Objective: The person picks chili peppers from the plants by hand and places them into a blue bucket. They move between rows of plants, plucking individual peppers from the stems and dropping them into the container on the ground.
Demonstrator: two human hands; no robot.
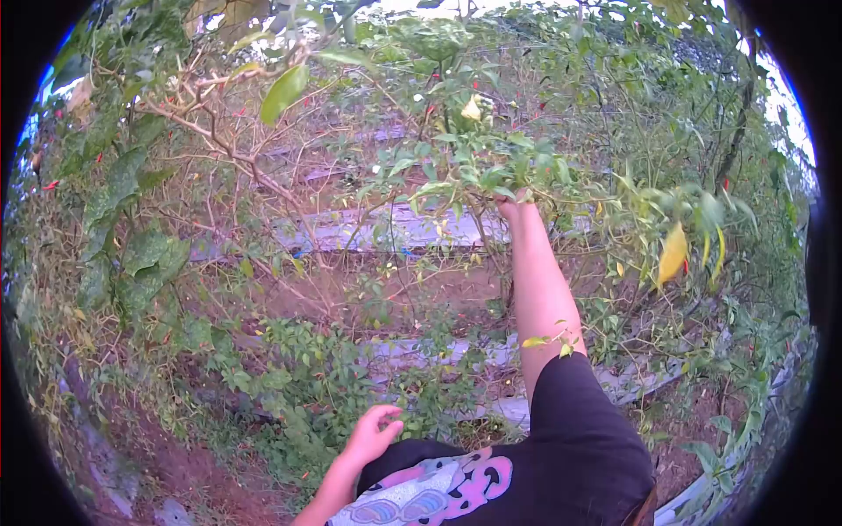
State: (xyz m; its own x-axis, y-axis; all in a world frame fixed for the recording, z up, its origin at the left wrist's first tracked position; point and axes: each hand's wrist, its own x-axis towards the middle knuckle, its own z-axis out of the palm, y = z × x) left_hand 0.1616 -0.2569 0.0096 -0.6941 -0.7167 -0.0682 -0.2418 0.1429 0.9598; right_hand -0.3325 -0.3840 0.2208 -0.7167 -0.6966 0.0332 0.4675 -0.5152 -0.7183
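Observation:
My right arm stretches forward into a leafy pepper plant (526, 167) at the upper middle. My right hand (510, 203) is at its stems, largely covered by leaves, and its fingers and anything in them are hidden. Near the bottom, in front of my dark printed shirt (438, 482), my left hand (377, 431) is raised with curled fingers, thumb and fingertips apart, and nothing shows in it. Low green foliage (298, 412) grows just beyond it. A yellow leaf (673, 254) hangs to the right of my right arm.
Bare branches (250, 162) spread across the upper left, with a large green leaf (285, 93) hanging from them. Strips of plastic sheeting (377, 230) cross the soil between plants. Small red peppers (51, 186) show at the far left. Dense plants stand on both sides.

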